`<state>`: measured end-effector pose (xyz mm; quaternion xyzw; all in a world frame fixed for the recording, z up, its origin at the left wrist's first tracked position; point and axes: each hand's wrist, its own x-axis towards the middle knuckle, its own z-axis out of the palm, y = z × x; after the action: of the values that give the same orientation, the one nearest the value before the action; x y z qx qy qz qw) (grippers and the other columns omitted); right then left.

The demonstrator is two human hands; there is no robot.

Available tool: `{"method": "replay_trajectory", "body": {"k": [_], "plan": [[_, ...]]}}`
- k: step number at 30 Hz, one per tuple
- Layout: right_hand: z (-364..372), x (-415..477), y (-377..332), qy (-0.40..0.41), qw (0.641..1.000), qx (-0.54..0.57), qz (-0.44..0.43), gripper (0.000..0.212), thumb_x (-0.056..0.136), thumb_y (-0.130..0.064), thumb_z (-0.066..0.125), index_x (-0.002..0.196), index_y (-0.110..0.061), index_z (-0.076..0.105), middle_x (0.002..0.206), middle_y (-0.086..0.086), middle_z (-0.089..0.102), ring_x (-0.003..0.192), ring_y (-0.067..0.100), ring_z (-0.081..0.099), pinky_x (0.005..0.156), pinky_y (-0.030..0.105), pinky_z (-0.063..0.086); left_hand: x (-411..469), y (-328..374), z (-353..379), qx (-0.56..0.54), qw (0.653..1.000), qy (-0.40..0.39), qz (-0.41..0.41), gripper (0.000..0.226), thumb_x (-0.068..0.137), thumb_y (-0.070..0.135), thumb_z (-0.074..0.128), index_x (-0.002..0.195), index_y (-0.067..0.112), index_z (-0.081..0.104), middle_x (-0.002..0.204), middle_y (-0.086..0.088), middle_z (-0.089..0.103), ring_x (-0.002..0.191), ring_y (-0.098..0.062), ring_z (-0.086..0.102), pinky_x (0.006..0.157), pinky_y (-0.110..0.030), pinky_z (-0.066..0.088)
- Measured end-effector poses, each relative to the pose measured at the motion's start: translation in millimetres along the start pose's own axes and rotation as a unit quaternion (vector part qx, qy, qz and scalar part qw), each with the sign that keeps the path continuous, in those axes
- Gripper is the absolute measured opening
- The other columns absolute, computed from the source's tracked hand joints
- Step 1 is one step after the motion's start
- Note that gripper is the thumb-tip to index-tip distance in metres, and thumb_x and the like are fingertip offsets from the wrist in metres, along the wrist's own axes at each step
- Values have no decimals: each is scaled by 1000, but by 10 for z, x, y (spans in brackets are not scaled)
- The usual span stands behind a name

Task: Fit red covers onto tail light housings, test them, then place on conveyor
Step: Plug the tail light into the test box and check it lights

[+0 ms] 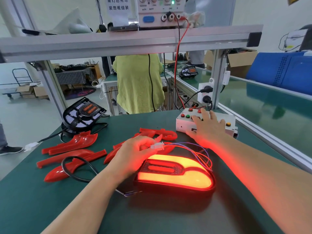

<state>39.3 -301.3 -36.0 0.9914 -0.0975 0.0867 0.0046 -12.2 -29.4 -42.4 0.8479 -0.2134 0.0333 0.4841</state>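
Head view is showing the left hand (136,149) pinching the white connector (156,146) beside the glowing tail light (175,174) lying on the bench (50,191); the right hand (208,128), fingers straight, is seemingly pressing the button box (182,124). Light, rigid, scratch-prone: I'd be gripping its dark rim

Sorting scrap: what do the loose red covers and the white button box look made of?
Loose red curved covers: glossy moulded plastic, judging by bright highlights and thin rims. White rectangular button box: matte, flat-sided, perhaps painted metal or plastic.
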Motion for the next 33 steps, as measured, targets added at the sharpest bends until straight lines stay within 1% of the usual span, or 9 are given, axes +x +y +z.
{"method": "replay_trajectory", "body": {"k": [5,8,11,13,17,20,24,30,33], "plan": [[-55,-112,-3,28,999,29,-22,73,97,-60,40,158,-30,13,167,3,-2,153,30,-1,120,59,7,-2,-19,-1,-11,1000,-8,8,29,85,17,74,89,46,71,74,20,69,63,9,56,63,-6,40],[-234,-250,-90,51,991,113,-43,57,100,-51,42,150,-25,37,163,2,21,151,25,16,118,52,17,-1,-22,1,-12,1000,-5,-3,25,85,18,75,90,43,73,81,15,72,68,7,59,66,-9,42],[-544,-443,-148,22,943,325,-61,37,99,-47,47,103,-19,70,111,-1,64,109,26,55,86,34,44,3,-13,3,-13,1000,-3,-6,22,85,20,75,91,42,73,85,14,74,71,6,61,67,-9,42],[-725,-635,-184,-15,913,400,-84,47,93,-54,52,101,-11,71,98,6,69,96,25,61,83,32,47,-1,12,7,-16,1000,-10,3,24,85,22,75,90,45,72,81,16,73,68,8,59,65,-6,42],[-729,-953,-372,-34,926,332,-177,28,81,-48,71,101,-28,73,94,-13,71,87,-4,63,80,15,48,9,20,8,-24,1000,-12,7,20,86,21,75,90,40,74,84,10,73,71,2,59,69,-15,45],[-548,-1027,-499,-29,908,373,-188,31,82,-38,77,109,-24,74,97,-9,72,88,-1,65,84,19,51,1,24,3,-40,999,-28,6,14,87,23,74,93,36,74,90,4,75,78,-4,64,77,-27,49],[-422,-993,-534,-12,898,396,-190,21,81,-34,78,101,-28,77,90,-14,73,85,-4,64,80,18,48,15,5,-4,-31,999,-24,10,14,87,25,74,93,38,74,91,3,76,79,-6,65,79,-33,52],[-386,-956,-548,18,893,400,-207,17,83,-34,76,97,-24,78,88,-9,73,83,2,64,79,23,48,40,-11,1,-35,999,-23,21,14,86,27,73,92,40,74,81,10,73,71,0,60,69,-19,47],[-382,-948,-527,36,897,385,-213,15,84,-32,76,96,-24,78,85,-7,71,79,4,62,74,21,46,44,-11,8,-18,999,-20,28,11,86,32,72,94,40,73,84,7,74,74,-9,64,73,-34,52]]}}
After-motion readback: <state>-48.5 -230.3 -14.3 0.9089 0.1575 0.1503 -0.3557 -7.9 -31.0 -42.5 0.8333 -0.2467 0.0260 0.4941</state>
